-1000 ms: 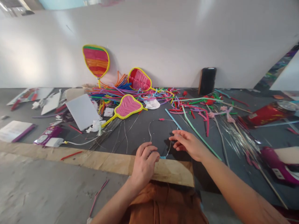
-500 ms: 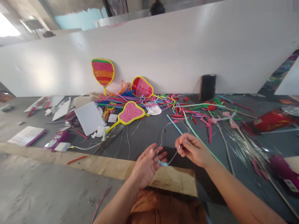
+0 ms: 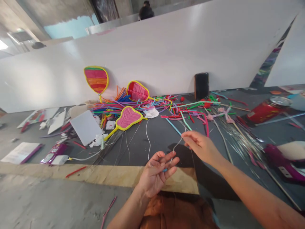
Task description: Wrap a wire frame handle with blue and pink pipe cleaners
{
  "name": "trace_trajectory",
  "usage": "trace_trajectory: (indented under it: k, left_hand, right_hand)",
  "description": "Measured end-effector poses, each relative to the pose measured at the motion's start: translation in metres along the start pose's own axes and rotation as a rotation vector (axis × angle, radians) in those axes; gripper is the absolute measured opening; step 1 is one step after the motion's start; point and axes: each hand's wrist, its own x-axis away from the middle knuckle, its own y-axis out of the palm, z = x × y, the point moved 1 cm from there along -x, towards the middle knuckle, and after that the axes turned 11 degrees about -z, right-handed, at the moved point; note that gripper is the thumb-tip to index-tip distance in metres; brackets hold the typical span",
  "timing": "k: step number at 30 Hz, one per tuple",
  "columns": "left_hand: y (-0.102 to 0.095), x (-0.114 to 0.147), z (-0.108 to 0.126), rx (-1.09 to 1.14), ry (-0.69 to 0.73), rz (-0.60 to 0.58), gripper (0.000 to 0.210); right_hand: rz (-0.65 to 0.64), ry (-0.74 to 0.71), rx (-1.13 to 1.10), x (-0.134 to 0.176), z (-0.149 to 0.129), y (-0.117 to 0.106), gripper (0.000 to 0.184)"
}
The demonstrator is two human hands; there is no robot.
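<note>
Palm up above the table's front edge, my left hand (image 3: 156, 175) has its thumb pressed toward its fingers. A short light-blue fuzzy piece (image 3: 165, 170), like pipe cleaner, shows between them, partly hidden. Thin silver wire (image 3: 176, 145) runs from there up to my right hand (image 3: 202, 147), whose thumb and fingertips pinch it. Another length of wire (image 3: 148, 136) curves over the dark table left of my hands. A blue pipe cleaner (image 3: 173, 126) and a mint-green one (image 3: 185, 120) lie just beyond my right hand.
Yellow-rimmed fan shapes, one a pink fan (image 3: 130, 118), lie or lean among piled pipe cleaners (image 3: 111, 108). A phone (image 3: 201, 86) leans on the white partition (image 3: 157, 51). Right are a red can (image 3: 268, 109), loose wires and a purple tool (image 3: 283, 162); left, a white card (image 3: 86, 127).
My left hand has closed its thumb on the blue piece, which hung by its fingers before. My right hand still pinches wire, now held nearer the left. The view has shifted slightly right.
</note>
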Motion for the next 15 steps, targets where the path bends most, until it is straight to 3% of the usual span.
trace_trajectory:
  k: [2,3,5,8,15]
  left_hand:
    - [0.002,0.001,0.0,-0.001,0.015,0.014,0.025]
    - [0.003,0.001,-0.001,0.003,0.02,0.018,0.025]
    - [0.005,0.001,-0.003,0.015,0.025,0.023,0.025]
    - [0.009,0.003,-0.007,0.029,0.01,0.032,0.024]
    - [0.016,0.006,-0.017,0.069,-0.019,0.082,0.027]
  right_hand:
    - [0.191,-0.146,0.239,0.005,-0.004,-0.007,0.021]
    - [0.196,-0.24,0.34,0.007,-0.006,-0.009,0.021]
    - [0.068,-0.391,0.512,0.01,-0.012,-0.009,0.026]
    - [-0.1,-0.471,0.721,0.01,-0.016,-0.006,0.031]
    - [-0.083,-0.59,0.914,0.005,-0.015,-0.002,0.029]
